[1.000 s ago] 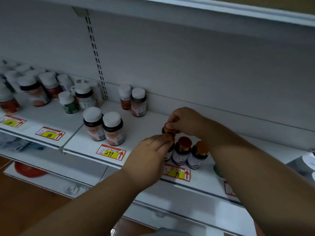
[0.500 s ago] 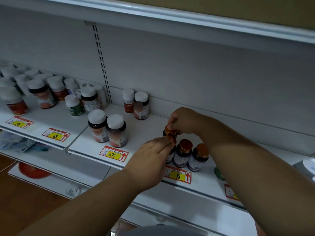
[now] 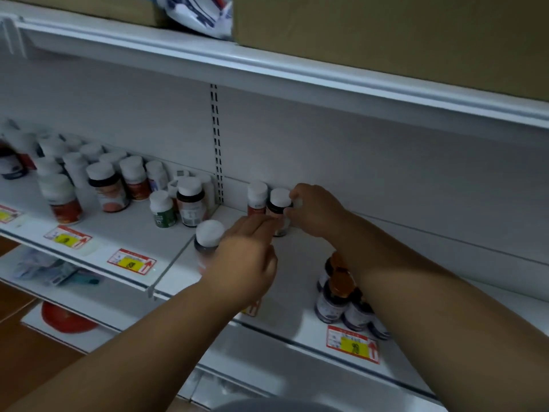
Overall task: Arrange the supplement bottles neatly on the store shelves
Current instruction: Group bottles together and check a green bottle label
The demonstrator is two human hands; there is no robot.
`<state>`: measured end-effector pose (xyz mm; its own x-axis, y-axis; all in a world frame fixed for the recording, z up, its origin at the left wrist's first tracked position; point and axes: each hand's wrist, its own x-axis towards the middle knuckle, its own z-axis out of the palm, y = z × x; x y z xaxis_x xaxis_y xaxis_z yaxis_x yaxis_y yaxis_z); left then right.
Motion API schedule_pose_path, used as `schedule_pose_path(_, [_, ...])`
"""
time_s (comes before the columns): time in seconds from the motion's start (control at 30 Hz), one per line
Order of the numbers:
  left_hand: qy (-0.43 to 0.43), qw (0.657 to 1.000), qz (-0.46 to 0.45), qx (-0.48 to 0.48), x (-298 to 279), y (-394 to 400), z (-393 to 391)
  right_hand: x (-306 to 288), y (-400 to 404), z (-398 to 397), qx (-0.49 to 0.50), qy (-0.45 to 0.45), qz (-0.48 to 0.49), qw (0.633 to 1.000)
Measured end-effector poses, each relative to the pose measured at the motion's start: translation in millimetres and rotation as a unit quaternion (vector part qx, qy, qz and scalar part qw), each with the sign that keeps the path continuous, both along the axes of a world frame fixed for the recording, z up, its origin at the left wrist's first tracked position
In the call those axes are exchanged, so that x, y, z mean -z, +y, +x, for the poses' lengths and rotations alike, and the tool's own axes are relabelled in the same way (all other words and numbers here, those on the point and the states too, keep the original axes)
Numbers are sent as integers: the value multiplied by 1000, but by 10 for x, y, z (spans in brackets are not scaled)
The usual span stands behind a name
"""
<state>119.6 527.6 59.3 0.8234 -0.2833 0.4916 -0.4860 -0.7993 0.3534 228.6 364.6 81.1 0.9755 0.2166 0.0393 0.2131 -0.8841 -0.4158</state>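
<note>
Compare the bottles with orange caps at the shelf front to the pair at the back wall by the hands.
The orange-capped bottles have dark blue-purple labels; the back pair has white caps and reddish labels. The orange-capped ones cluster at the shelf edge, untouched, while the right hand reaches the back pair. All stand upright on the same shelf.

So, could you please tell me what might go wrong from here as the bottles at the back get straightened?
1. The right hand grips the dark white-capped bottle, which stands close against the red-labelled bottle; a tug could topple that neighbour.
2. The right forearm passes just above the orange-capped bottles; lowering it might knock them down.
3. The left hand sits beside a front bottle near the shelf edge.
</note>
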Motion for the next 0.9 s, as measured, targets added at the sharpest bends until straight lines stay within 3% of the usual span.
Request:
schedule_pose_path(0.17, [-26,999,6,48,-10,514,313,205,420,368,98,17,-13,995])
schedule_pose_path(0.37, [-3,995,-8,101,42,936,611,302,588,412,169,-16,37,985])
schedule_pose_path(0.57, [29,986,-92,135,5,1056,661,-74,528,-147,255,-75,254,930])
schedule_pose_path(0.7, [72,976,-147,145,-48,953,545,-363,531,-545,264,-109,313,906])
schedule_pose_path(0.9, [80,967,-171,173,-139,804,302,-496,548,-894,258,-77,436,859])
